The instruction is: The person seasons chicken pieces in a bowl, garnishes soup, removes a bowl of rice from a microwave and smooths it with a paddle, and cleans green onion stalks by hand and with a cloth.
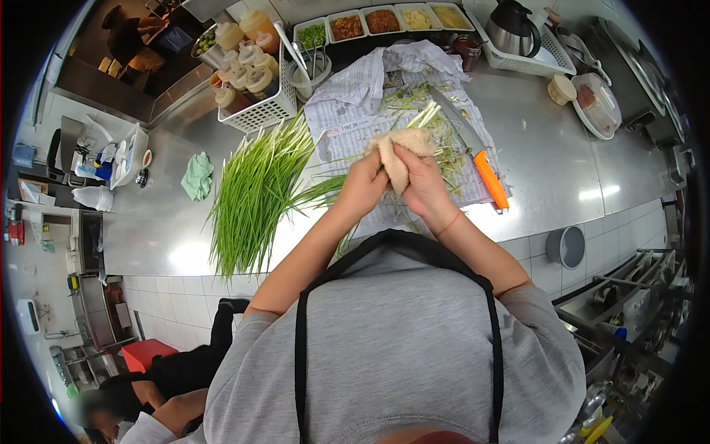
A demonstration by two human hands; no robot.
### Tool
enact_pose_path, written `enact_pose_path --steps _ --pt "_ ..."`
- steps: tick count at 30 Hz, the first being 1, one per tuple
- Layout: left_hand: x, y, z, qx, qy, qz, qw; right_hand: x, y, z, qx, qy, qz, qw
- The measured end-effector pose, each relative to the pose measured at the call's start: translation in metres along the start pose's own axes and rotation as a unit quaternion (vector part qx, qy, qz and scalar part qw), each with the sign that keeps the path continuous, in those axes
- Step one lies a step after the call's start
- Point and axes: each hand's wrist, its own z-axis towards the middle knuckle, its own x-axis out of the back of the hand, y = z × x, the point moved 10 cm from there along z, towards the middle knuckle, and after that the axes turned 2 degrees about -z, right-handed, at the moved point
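A beige cloth [400,172] is wrapped around a bunch of garlic chives, whose pale stem ends [424,115] stick out above it. My left hand [364,183] is closed on the bunch and touches the cloth; green leaves [322,192] trail out to its left. Pressed against the other side, my right hand [427,183] has its fingers closed on the cloth. Under both hands lies newspaper [344,111] strewn with chive trimmings [446,144]. A knife with an orange handle [491,180] rests on the paper to the right. A large pile of chives [259,189] lies at left.
A white basket of sauce bottles [260,111] and several food trays [346,27] line the back. At right are a steel jug [512,29] and a lidded plastic container [596,105]. A green cloth [197,176] lies at left. Another person [174,388] is at lower left.
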Motion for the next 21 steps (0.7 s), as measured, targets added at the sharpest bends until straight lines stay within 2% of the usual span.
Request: enact_pose_path --steps 1,3,7,10,11,13,15,19,21 --pt "-0.002 -0.003 0.000 0.000 0.000 0.000 1.000 -0.002 0.000 0.000 0.000 0.000 0.000 1.000" --pt "0.004 0.021 -0.001 -0.112 0.046 0.036 0.992 -0.003 -0.009 -0.001 0.020 0.033 0.039 0.998" --pt "0.001 0.042 -0.008 -0.110 0.010 0.111 0.988 -0.005 -0.033 0.009 -0.005 0.010 0.071 0.997" --pt "0.001 0.056 -0.015 -0.122 0.014 0.152 0.981 -0.001 -0.060 0.017 0.077 0.022 0.071 0.994" --pt "0.002 0.058 -0.016 -0.123 0.017 0.157 0.980 -0.002 -0.064 0.019 0.076 0.020 0.070 0.994" --pt "0.006 0.056 -0.019 -0.124 0.023 0.161 0.979 0.010 -0.100 0.020 0.177 0.042 0.074 0.981" --pt "0.022 0.030 -0.022 -0.061 0.045 0.070 0.995 0.041 -0.150 0.037 0.236 0.025 0.016 0.971" --pt "0.037 0.014 -0.012 -0.033 0.053 -0.002 0.998 0.053 -0.126 0.032 0.166 0.008 0.031 0.986" --pt "0.035 0.014 -0.007 -0.014 0.052 -0.037 0.998 0.048 -0.075 0.028 0.065 -0.077 0.131 0.986"
